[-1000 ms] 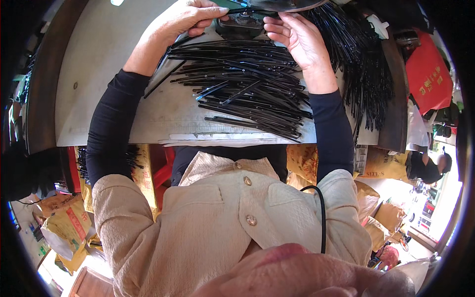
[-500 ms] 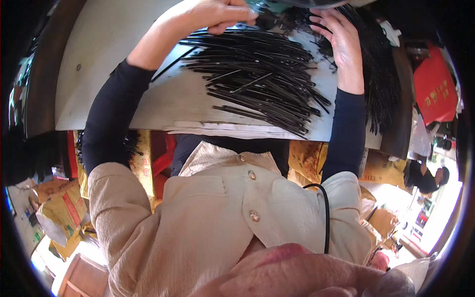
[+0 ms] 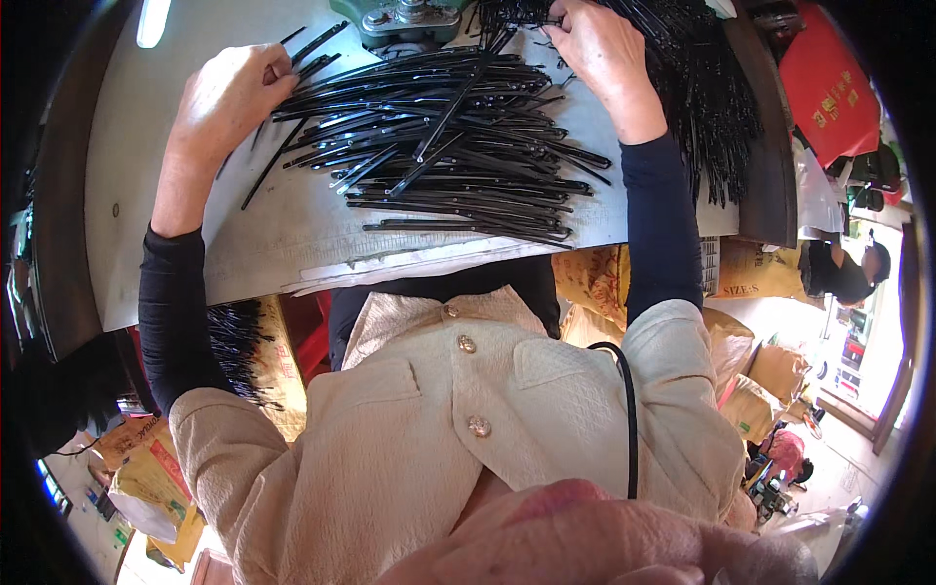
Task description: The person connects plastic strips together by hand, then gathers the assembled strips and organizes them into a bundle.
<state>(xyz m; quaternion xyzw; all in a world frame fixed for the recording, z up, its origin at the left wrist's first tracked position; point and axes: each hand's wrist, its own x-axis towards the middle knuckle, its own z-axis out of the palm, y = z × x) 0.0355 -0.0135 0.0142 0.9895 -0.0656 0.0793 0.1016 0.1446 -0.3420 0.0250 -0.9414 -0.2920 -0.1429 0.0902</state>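
Thin black strips [image 3: 458, 166], several with small holes near their ends, lie in a loose pile on the pale tabletop. At its upper left, my left hand [image 3: 229, 107] is closed, with black strips showing on both sides of its curled fingers. My right hand [image 3: 600, 54] pinches at the edge of a dark heap of thin black pieces [image 3: 702, 117]; what lies between its fingertips is small and partly hidden. Between the hands, at the far edge, stands a green metal machine part [image 3: 414, 19].
A dark wooden rim [image 3: 765, 146] borders the table on the right. Beyond it hangs a red packet [image 3: 829, 88]. Yellow sacks [image 3: 595, 283] stand under the table, and more black pieces [image 3: 234, 341] show below at the left. A bright light patch [image 3: 153, 21] falls at upper left.
My left hand has moved left and nearer, away from the machine. My right hand has shifted left, its fingers drawing from spread into a pinch. The view has shifted, showing more of the green machine.
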